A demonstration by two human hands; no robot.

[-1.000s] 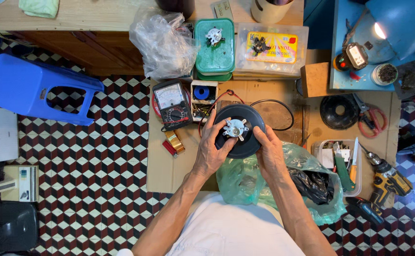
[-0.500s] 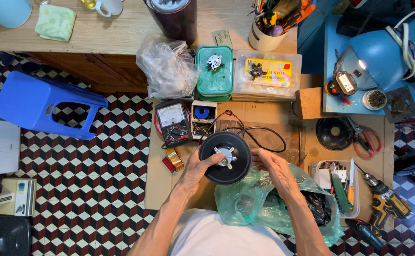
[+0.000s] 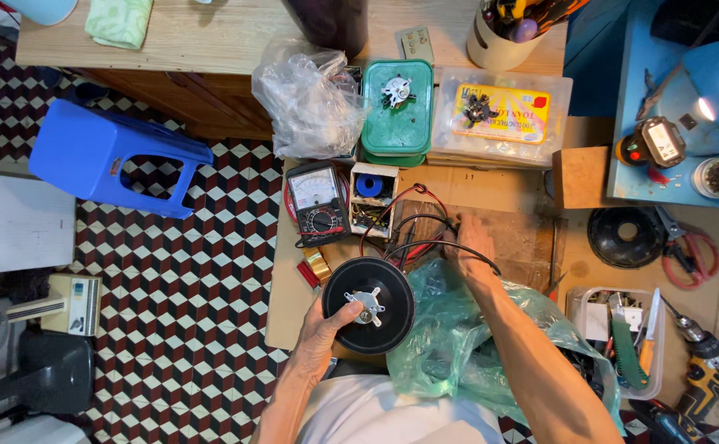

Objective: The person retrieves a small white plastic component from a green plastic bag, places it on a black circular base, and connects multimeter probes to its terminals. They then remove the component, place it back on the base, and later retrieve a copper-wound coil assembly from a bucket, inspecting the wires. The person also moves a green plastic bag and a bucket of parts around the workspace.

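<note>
Black round motor (image 3: 368, 305) near the board's near edge, gripped by left hand (image 3: 324, 330); right hand (image 3: 472, 247) extended flat, released, touching red-black wires (image 3: 413, 230). Green box (image 3: 397, 108), yellow-labelled packet (image 3: 501, 113) far.

Bright, even, warm light overall. Strongest source: lit blue desk lamp (image 3: 717, 90) at upper right, small white hot spot at bulb. Soft short shadows beneath blue stool (image 3: 113, 160) and along worktop (image 3: 211, 37) edge. Glare patches on clear plastic bag (image 3: 310, 99) and green plastic bag (image 3: 466, 337). Sharp focus across centre, no motion blur. Slight wide-angle bending toward edges. Lower-left corner dimmer, detail murky.
</note>
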